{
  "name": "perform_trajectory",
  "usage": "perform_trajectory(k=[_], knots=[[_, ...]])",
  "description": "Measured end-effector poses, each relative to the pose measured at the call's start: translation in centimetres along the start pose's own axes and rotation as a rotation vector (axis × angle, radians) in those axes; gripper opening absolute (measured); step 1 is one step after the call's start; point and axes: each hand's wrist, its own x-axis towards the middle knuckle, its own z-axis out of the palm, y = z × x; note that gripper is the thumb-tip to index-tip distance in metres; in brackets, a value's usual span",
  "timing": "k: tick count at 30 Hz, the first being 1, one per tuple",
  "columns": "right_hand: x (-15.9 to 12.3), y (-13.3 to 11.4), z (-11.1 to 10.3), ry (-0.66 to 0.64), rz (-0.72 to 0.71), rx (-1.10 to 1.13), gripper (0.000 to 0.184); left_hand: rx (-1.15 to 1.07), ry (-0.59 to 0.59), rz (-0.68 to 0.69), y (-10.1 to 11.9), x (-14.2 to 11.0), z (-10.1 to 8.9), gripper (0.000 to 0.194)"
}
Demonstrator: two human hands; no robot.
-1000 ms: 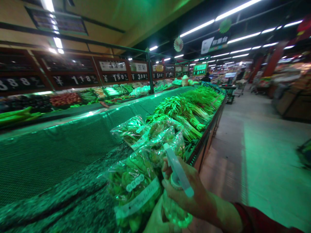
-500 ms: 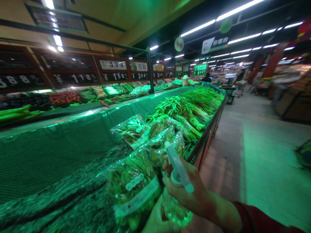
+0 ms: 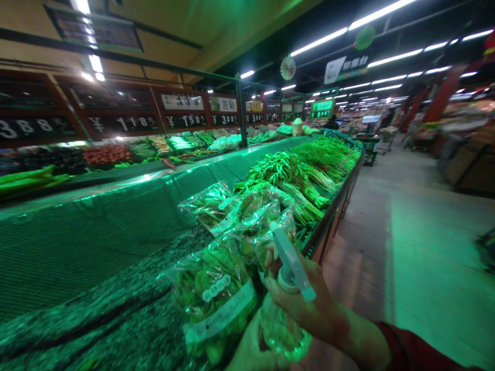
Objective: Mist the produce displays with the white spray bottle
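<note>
- One clear plastic spray bottle with a pale blue trigger head is held upright or nearly so, low in the view, just beside the bagged greens and above the aisle floor.
- The right hand closes around the bottle's neck, its fingers curled under the pale blue head; a dark red sleeve shows at the wrist.
- The left hand sits at the bottom edge, touching the nearest bag and just beside the bottle. Its fingers are hidden, so whether it is gripping or spread cannot be told.
- Three clear bags of leafy greens lie together on the counter: the nearest bag, with a white label strip, one behind it, and one further left.
- Dark green mesh covers the counter to the left of the bags.
- Bundled long-stemmed greens lie beyond the bags along the same counter.
- Across the way, a produce display holds red vegetables beneath dark price boards.
- To the right, a pale aisle floor runs toward a distant person, under strip lights.
</note>
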Motion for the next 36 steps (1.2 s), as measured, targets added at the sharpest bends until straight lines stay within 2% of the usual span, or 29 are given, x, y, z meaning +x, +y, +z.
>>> perform_trajectory(k=[9, 17, 20, 23, 27, 33, 36], knots=[[0.0, -0.3, -0.4, 0.01, 0.016, 0.011, 0.021, -0.007, -0.026, -0.002, 0.0, -0.1, 0.1, 0.036], [-0.1, -0.4, -0.2, -0.072, -0.055, 0.058, 0.029, -0.011, -0.067, -0.015, 0.2, 0.0, -0.1, 0.036], [0.0, -0.9, -0.2, -0.111, -0.092, 0.002, 0.026, -0.011, -0.076, -0.026, 0.0, 0.1, -0.2, 0.035], [0.1, -1.6, -0.3, -0.202, -0.143, -0.042, 0.02, -0.008, -0.077, -0.034, -0.3, 0.2, -0.2, 0.035], [0.4, -2.4, -0.3, -0.261, -0.148, -0.034, 0.016, -0.009, -0.075, -0.031, -0.2, 0.1, -0.1, 0.035], [0.3, -2.5, -0.2, -0.284, -0.191, -0.032, 0.022, -0.013, -0.093, -0.049, 0.5, -0.3, -0.1, 0.034], [0.3, -2.4, 0.3, -0.324, -0.23, -0.105, 0.028, -0.017, -0.114, -0.08, 0.9, -0.6, -0.3, 0.035]])
